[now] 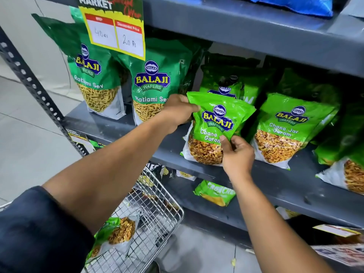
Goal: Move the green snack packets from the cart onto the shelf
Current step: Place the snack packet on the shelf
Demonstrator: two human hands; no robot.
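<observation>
A green Chana Jor Garam packet [214, 127] stands upright at the front of the grey shelf [137, 133]. My left hand [177, 113] grips its upper left edge. My right hand [236, 154] holds its lower right side, thumb on the front. Another packet of the same kind [283, 131] stands to its right, and one more [226, 83] stands behind it. Two green Ratlami Sev packets [94, 79] [153, 85] stand further left. Below, the wire cart [157, 209] holds a green packet [116, 231] lying on its side.
A yellow price sign [116, 34] hangs from the upper shelf over the left packets. The lower shelf holds a small green packet [214, 192] and other snacks. A perforated metal upright [29, 79] frames the shelf's left end. Blue packets [295, 4] sit on top.
</observation>
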